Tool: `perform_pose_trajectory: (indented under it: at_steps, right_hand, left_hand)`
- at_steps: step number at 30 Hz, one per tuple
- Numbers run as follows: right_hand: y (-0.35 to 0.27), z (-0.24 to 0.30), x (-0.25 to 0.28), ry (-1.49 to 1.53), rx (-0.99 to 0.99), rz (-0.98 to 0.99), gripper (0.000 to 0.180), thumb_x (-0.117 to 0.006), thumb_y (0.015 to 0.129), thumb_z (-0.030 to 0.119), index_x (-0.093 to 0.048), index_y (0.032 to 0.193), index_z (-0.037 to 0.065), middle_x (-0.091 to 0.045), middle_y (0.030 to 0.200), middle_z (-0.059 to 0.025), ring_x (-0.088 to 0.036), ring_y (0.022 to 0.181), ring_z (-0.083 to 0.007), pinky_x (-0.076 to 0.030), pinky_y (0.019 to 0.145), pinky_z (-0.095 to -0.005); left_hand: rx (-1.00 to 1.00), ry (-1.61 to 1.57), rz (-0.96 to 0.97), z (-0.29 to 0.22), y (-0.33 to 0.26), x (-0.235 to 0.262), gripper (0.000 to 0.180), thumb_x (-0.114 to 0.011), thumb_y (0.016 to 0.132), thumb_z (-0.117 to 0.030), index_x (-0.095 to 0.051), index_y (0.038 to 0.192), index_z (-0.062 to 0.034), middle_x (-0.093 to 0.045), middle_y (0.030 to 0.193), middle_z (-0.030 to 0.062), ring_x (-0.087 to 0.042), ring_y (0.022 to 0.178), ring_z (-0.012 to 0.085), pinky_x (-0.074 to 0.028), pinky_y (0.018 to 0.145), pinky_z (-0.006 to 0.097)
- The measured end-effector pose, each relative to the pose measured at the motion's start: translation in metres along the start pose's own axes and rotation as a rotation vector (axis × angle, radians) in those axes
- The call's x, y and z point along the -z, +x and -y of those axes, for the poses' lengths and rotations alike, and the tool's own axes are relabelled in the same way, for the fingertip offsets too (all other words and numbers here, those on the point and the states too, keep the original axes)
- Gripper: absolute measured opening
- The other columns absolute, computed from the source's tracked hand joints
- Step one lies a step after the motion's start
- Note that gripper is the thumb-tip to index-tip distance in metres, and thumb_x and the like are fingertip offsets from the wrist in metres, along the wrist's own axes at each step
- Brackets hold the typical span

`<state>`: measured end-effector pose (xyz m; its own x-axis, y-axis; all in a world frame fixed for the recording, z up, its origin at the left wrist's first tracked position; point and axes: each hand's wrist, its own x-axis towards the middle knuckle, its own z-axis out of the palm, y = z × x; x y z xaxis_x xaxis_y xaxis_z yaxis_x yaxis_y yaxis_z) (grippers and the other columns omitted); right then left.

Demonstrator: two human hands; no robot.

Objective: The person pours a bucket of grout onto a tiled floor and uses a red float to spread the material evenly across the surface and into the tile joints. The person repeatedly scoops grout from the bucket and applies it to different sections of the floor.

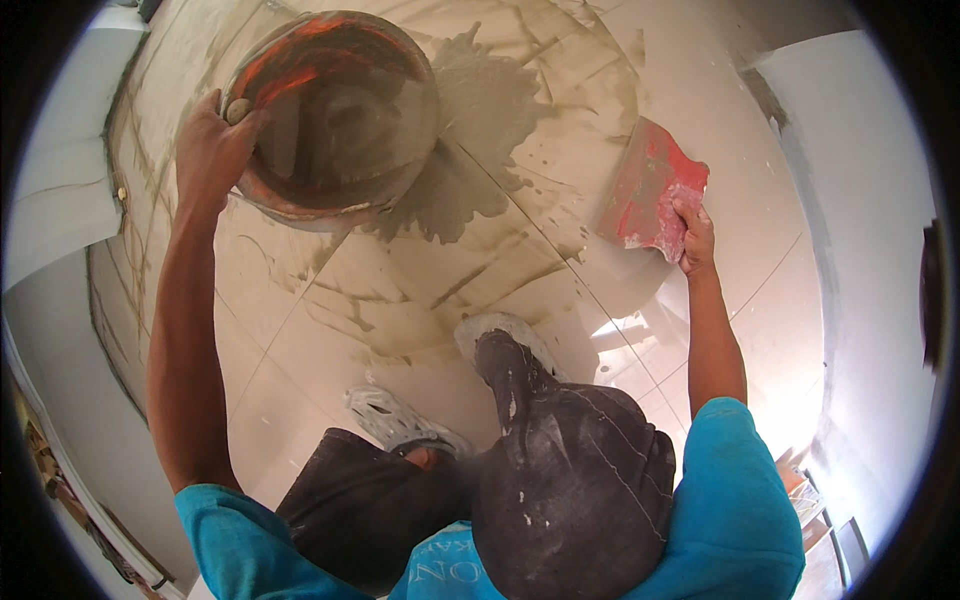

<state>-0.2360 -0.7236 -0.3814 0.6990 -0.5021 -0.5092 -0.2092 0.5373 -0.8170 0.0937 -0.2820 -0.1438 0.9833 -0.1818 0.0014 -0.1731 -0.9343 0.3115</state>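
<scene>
I am looking down at a tiled floor [330, 340] of large cream tiles, and both of my hands are occupied over it. My left hand [212, 152] is gripping the rim of an orange bucket [335, 110], fingers curled over the edge at its left side, and the bucket is tipping so that its mouth is facing me. Its inside is coated with grey grout and a little is dripping off the lower lip. Just beside the bucket, to the right and below it, a puddle of wet grey grout [480, 140] is lying on the floor, spreading across a tile joint. Thin grey smears and streaks are running along the joints around it, toward the floor's left edge where it meets a white wall [60, 190].

My right hand [695, 238] is closing around the lower corner of a red float [650, 190], a flat trowel-like blade caked with pale residue. The float is standing tilted, its upper edge pointing toward the puddle but staying apart from it.

Below the hands, my knees in dark, dust-spotted trousers [575, 480] are bending over the floor, and a whitened shoe [395, 415] is resting on a tile near the floor's lower middle. My blue sleeves [735, 500] are showing at the bottom. Another white wall [860, 250] is bordering the floor's right edge.
</scene>
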Motion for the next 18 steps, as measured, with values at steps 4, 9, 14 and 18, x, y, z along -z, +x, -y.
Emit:
perform_pose_trajectory:
  at_steps: [4, 9, 14, 18]
  right_hand:
    - [0.000, -0.001, 0.000, -0.018, 0.030, -0.032, 0.032, -0.061, 0.088, 0.010, -0.055, 0.118, 0.001, -0.063, 0.110, -0.0073, -0.062, 0.098, -0.0176, -0.052, 0.084, -0.0322]
    - [0.002, -0.002, 0.006, -0.002, -0.002, -0.009, 0.034, -0.062, 0.087, 0.009, -0.055, 0.119, 0.001, -0.063, 0.110, -0.0075, -0.062, 0.098, -0.0177, -0.051, 0.085, -0.0321]
    - [0.001, -0.002, 0.003, 0.010, -0.014, -0.010, 0.034, -0.062, 0.087, 0.009, -0.055, 0.120, 0.001, -0.063, 0.109, -0.0080, -0.062, 0.098, -0.0184, -0.051, 0.086, -0.0323]
    - [0.002, -0.003, 0.003, 0.020, -0.011, -0.008, 0.035, -0.062, 0.087, 0.009, -0.055, 0.120, 0.001, -0.063, 0.110, -0.0081, -0.063, 0.098, -0.0190, -0.051, 0.086, -0.0327]
  left_hand:
    - [-0.004, -0.011, -0.018, 0.000, 0.000, -0.002, 0.051, -0.067, 0.076, -0.023, -0.056, 0.116, 0.0063, -0.065, 0.105, 0.0215, -0.064, 0.095, 0.0308, -0.047, 0.084, 0.037]
    - [0.056, 0.053, 0.044, -0.008, -0.001, 0.000, 0.053, -0.067, 0.077, -0.024, -0.055, 0.119, 0.0059, -0.065, 0.107, 0.0214, -0.064, 0.098, 0.0307, -0.047, 0.086, 0.038]
    - [0.029, 0.105, -0.003, -0.006, -0.001, -0.001, 0.053, -0.067, 0.077, -0.024, -0.054, 0.119, 0.0056, -0.065, 0.106, 0.0211, -0.064, 0.098, 0.0306, -0.047, 0.086, 0.038]
    - [0.009, 0.101, -0.032, 0.004, 0.003, -0.007, 0.055, -0.067, 0.077, -0.025, -0.053, 0.121, 0.0061, -0.065, 0.107, 0.0215, -0.064, 0.099, 0.0305, -0.047, 0.087, 0.038]
